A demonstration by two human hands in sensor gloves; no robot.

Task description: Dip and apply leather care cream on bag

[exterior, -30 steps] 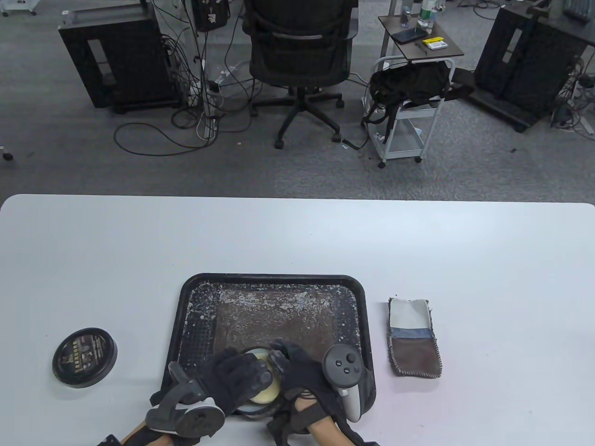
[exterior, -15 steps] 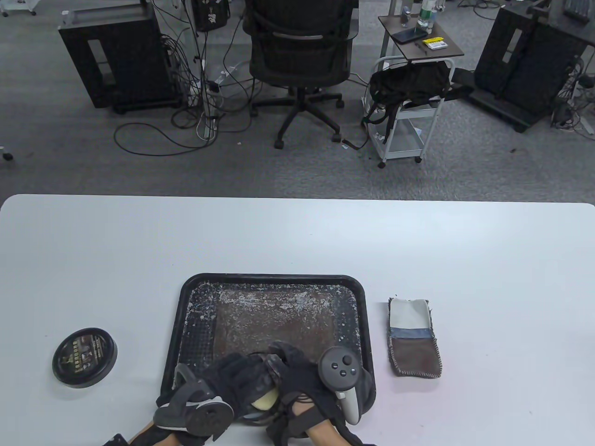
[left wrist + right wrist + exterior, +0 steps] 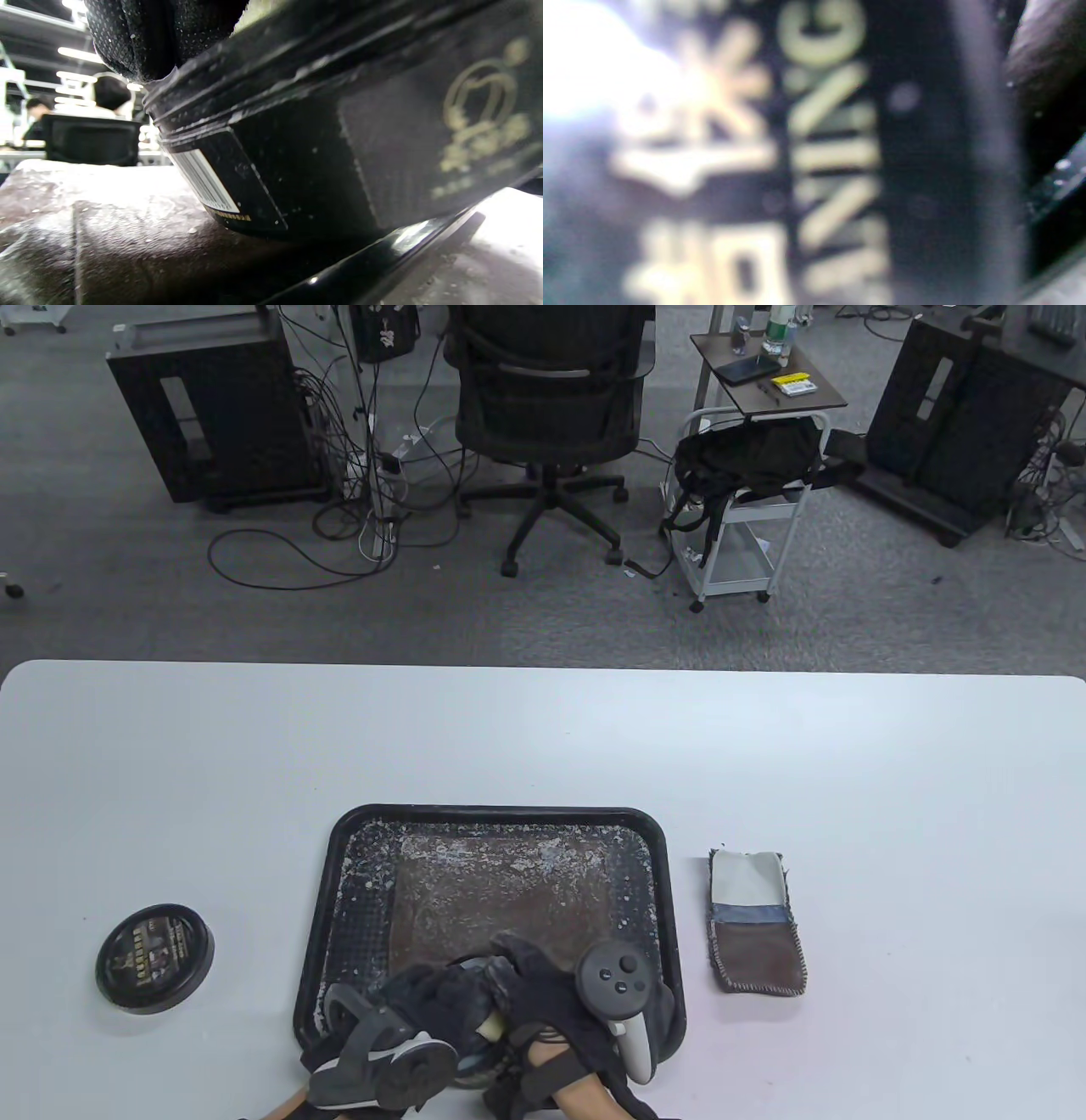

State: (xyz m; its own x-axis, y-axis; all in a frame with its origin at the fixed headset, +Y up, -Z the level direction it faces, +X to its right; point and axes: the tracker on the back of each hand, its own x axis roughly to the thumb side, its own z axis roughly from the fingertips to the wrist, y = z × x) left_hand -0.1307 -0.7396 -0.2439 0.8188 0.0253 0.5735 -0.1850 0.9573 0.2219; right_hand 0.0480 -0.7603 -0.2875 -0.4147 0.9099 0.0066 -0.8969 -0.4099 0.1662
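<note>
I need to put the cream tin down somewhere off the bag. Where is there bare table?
Bare table beyond the tray, and between tray and lid. Crowded: both hands round the tin at the tray's near edge.

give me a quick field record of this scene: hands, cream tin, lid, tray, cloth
left hand: fingers dipped into the open tin
right hand: curled round the tin's right side
cream tin: open, pale cream showing, at the tray's near edge on the bag
lid: off, flat on the table left of the tray
tray: black, holds the brown bag
cloth: right of the tray, untouched
</note>
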